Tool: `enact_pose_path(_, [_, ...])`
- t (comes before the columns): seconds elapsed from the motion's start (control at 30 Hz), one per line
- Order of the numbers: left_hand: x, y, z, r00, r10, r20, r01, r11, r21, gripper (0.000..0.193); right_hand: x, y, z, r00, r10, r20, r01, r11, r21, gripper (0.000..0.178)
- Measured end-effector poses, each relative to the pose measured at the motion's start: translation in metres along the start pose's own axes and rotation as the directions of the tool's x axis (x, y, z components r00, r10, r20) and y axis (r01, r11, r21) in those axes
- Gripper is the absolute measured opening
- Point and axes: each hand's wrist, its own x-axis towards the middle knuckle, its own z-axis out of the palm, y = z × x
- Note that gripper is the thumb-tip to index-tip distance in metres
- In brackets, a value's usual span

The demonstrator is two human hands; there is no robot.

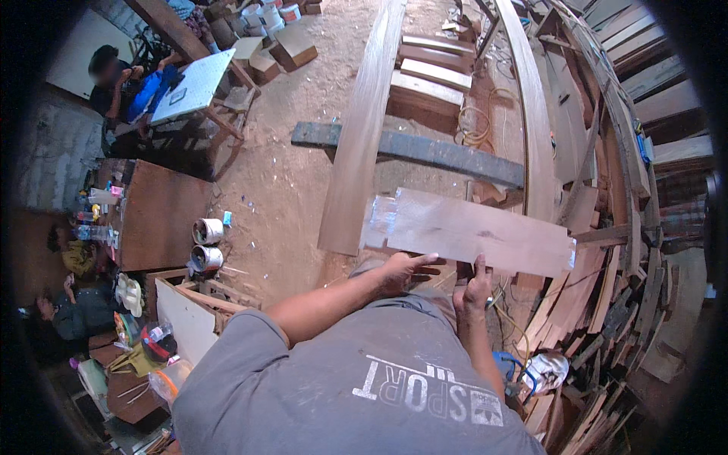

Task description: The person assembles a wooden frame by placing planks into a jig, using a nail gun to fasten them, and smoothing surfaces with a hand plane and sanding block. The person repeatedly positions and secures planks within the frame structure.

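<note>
In front of my body is a pale wooden board [478, 227], tilted slightly down to the right. Its two ends are cut narrower, with a shiny patch at the left one. My right hand [472, 290] grips the near edge around the middle, its thumb lying over the face; the fingers underneath are mostly hidden. Left of it, my left hand [406, 273] is at the same edge with fingers stretched out and apart. The thumb tip meets or nearly meets the board.
Two long planks [364, 129] [531, 114] lie across a dark beam [425, 152] ahead. Stacked wood pieces [428, 83] sit between them. Loose boards [584, 296] crowd the right. Two white buckets [207, 244] stand by a brown cabinet [163, 212] at left. A person [121, 95] sits beside a white-topped table [193, 87].
</note>
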Motion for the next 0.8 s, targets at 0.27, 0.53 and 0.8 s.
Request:
enact_pose_path(0.27, [-0.060, -0.018, -0.079, 0.951, 0.306, -0.040, -0.187, 0.675, 0.713, 0.038, -0.017, 0.021, -0.011, 0.996, -0.083, -0.036, 0.080, 0.993, -0.085, 0.037])
enact_pose_path(0.53, [-0.079, 0.013, -0.186, 0.150, 0.960, -0.235, 0.368, 0.166, 0.915, 0.084, -0.032, 0.034, -0.010, 0.993, -0.113, -0.021, 0.109, 0.985, -0.132, 0.040])
enact_pose_path(0.8, [-0.053, 0.039, -0.198, 0.631, 0.643, -0.434, -0.004, 0.562, 0.827, 0.098, -0.033, 0.046, -0.036, 0.981, -0.194, -0.027, 0.176, 0.934, -0.309, 0.041])
